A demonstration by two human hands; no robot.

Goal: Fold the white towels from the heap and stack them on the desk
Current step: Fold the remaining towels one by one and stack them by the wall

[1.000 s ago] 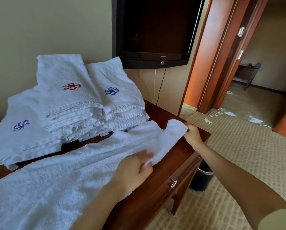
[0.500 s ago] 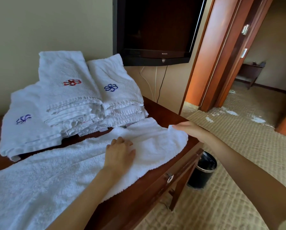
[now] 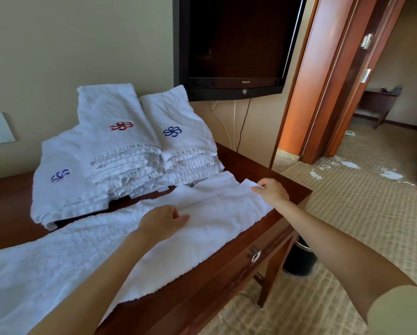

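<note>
Towel (image 3: 57, 257), long axis near-left to far-right across counter (image 3: 251, 163); right hand (image 3: 271, 191) pinches far-right corner; left hand (image 3: 162, 221) pinches mid-length fold.

towel (image 3: 86, 252): white terry cloth, nubby, matt
desk (image 3: 246, 165): dark wood, glossy
drawer knob (image 3: 256, 255): shiny metal

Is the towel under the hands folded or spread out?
Mostly spread: the towel lies long across the desk, only its far corner pinched by the right hand.
</note>
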